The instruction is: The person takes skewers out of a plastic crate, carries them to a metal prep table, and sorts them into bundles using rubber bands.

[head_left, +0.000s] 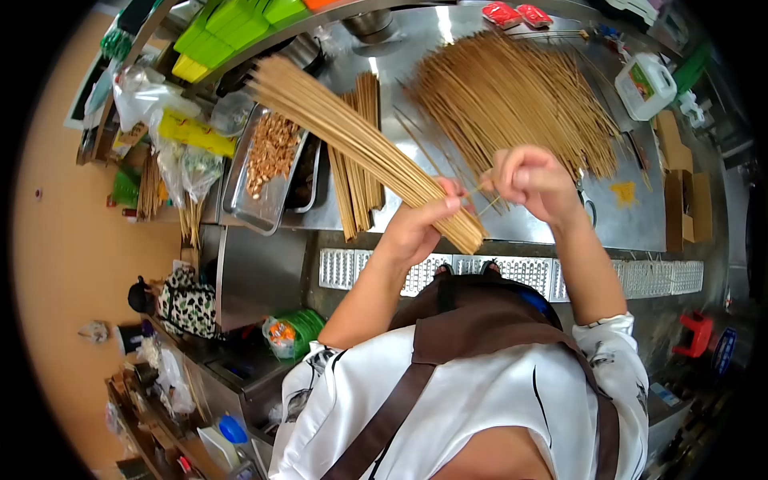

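My left hand (420,228) is wrapped round the lower part of a thick bundle of thin wooden sticks (352,132), which slants up to the left. To its right, my right hand (532,180) has its fingers curled together at the end of a thin tie (486,200) by the bundle. Beyond my hands a large spread pile of loose sticks (512,96) lies on the steel table (376,232). More bundled sticks (352,180) lie on the table to the left, partly behind the held bundle.
A metal tray (264,216) of chopped brown food stands at the left. Scissors (588,210) lie near my right wrist. A white jug (644,86) is at the back right, with cardboard boxes (680,192) beyond the table. Another person (186,302) is at the far left.
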`<state>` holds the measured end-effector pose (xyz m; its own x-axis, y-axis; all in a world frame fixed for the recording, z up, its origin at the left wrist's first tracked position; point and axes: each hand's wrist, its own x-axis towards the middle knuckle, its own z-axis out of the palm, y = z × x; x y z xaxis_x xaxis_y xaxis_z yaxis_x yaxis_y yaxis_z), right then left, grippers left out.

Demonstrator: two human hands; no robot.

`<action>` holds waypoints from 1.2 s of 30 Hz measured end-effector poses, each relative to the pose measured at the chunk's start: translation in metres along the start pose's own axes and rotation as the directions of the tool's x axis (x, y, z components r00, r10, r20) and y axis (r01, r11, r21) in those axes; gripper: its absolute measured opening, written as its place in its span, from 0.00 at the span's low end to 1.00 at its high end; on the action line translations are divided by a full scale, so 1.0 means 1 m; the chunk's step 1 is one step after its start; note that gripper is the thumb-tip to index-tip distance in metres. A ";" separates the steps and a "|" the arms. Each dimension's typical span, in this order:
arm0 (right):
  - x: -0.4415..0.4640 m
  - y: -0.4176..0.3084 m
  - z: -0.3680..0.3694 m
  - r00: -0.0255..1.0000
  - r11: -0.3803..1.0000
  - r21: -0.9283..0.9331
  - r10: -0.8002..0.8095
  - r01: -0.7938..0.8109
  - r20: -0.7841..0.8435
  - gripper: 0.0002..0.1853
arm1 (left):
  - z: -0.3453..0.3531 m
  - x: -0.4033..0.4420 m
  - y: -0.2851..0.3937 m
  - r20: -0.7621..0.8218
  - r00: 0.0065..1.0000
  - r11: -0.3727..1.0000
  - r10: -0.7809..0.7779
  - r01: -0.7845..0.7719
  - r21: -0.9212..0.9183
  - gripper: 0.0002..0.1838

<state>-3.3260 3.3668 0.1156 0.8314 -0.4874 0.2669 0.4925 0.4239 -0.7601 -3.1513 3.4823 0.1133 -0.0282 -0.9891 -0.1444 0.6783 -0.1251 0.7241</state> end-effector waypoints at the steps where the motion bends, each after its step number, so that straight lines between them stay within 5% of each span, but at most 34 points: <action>1: 0.001 -0.004 0.007 1.000 1.000 0.009 0.017 -0.017 0.011 0.05 | -0.003 -0.007 0.003 0.113 0.981 0.986 -0.157 0.162 -0.039 0.05; 2: 0.001 -0.006 0.015 0.995 0.878 -0.477 0.005 0.042 0.097 0.05 | -0.010 -0.012 0.005 0.130 0.960 0.967 -0.248 0.253 -0.018 0.08; 3: 0.001 -0.006 0.024 0.981 0.534 -0.833 0.031 0.146 0.191 0.06 | -0.016 -0.015 0.008 0.111 0.967 0.972 -0.229 0.234 -0.033 0.08; 4: 0.000 -0.003 0.037 0.987 0.340 -0.934 0.070 0.114 0.146 0.06 | -0.022 -0.018 0.012 0.084 0.951 0.947 -0.299 0.284 0.152 0.09; 5: -0.003 0.007 0.042 0.982 0.344 -0.930 0.089 0.126 0.166 0.06 | -0.027 -0.020 0.015 0.042 0.930 0.883 -0.365 0.332 0.331 0.10; 7: -0.010 0.040 0.040 0.995 0.014 -0.996 0.029 0.091 0.091 0.07 | -0.039 -0.019 0.007 -0.005 0.947 0.866 -0.323 0.297 0.403 0.13; 9: -0.009 0.064 0.031 1.000 0.016 -1.000 0.014 -0.016 -0.016 0.09 | -0.054 -0.013 -0.005 -0.035 0.995 0.602 -0.096 0.086 0.794 0.15; 10: -0.004 0.072 0.026 0.989 -0.026 -0.990 -0.052 -0.138 -0.136 0.10 | -0.048 -0.010 -0.004 -0.146 0.980 0.654 -0.138 0.201 0.729 0.13; 12: 0.005 0.089 0.003 0.966 -0.074 -0.969 -0.129 -0.235 -0.224 0.14 | -0.046 -0.001 -0.011 -0.121 0.992 0.670 0.029 0.070 0.739 0.13; 13: 0.011 0.083 0.003 0.970 -0.080 -0.973 -0.127 -0.217 -0.206 0.14 | -0.046 0.003 -0.013 -0.084 0.980 0.657 0.182 -0.058 0.752 0.14; 15: 0.031 0.064 0.006 0.736 0.253 -0.698 0.349 -0.670 -0.580 0.16 | -0.042 0.008 -0.012 -0.115 0.966 0.758 0.231 -0.104 0.644 0.15; 16: 0.032 0.068 -0.007 0.668 0.332 -0.584 0.456 -0.740 -0.588 0.19 | -0.044 0.012 -0.016 -0.113 0.956 0.743 0.272 -0.134 0.656 0.15; 17: 0.032 0.071 -0.017 0.688 0.339 -0.602 0.434 -0.723 -0.581 0.19 | -0.049 0.016 -0.020 -0.108 0.945 0.728 0.308 -0.161 0.667 0.15; 19: 0.026 0.075 -0.025 0.667 0.649 -0.195 0.642 -0.736 -0.378 0.19 | -0.054 0.022 -0.017 -0.036 0.949 0.715 0.313 -0.210 0.667 0.14; 22: 0.020 0.075 -0.017 0.735 0.771 0.099 0.631 -0.629 -0.249 0.15 | -0.055 0.029 -0.020 0.078 0.908 0.823 0.413 -0.408 0.395 0.12; 24: 0.019 0.078 -0.009 0.798 0.776 0.398 0.583 -0.490 -0.154 0.10 | -0.053 0.035 -0.021 0.080 0.892 0.859 0.445 -0.450 0.243 0.12; 27: 0.019 0.092 -0.005 0.832 0.755 0.513 0.539 -0.409 -0.130 0.09 | -0.045 0.028 -0.023 -0.014 0.885 0.885 0.466 -0.466 0.008 0.09; 29: 0.024 0.096 0.013 0.824 0.786 0.487 0.527 -0.381 -0.206 0.09 | -0.046 0.028 -0.017 -0.186 0.779 0.800 0.599 -0.575 0.171 0.08; 30: 0.027 0.100 0.018 0.825 0.773 0.527 0.523 -0.352 -0.215 0.08 | -0.055 0.031 -0.014 -0.110 0.673 0.637 0.731 -0.615 0.465 0.11; 31: 0.029 0.103 0.021 0.825 0.758 0.565 0.520 -0.326 -0.221 0.08 | -0.061 0.031 -0.014 -0.099 0.686 0.644 0.721 -0.611 0.460 0.11; 34: 0.034 0.100 0.035 0.853 0.725 0.631 0.488 -0.276 -0.187 0.08 | -0.068 0.029 -0.013 -0.009 0.523 0.368 0.852 -0.588 0.720 0.12; 36: 0.035 0.103 0.038 0.890 0.679 0.692 0.441 -0.245 -0.118 0.08 | -0.062 0.027 -0.013 -0.084 0.543 0.436 0.836 -0.563 0.701 0.12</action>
<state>-3.2362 3.4226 0.0689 0.9266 -0.3369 -0.1671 0.3092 0.9355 -0.1712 -3.1153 3.4620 0.0580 0.6135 -0.6346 0.4700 -0.2031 0.4483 0.8705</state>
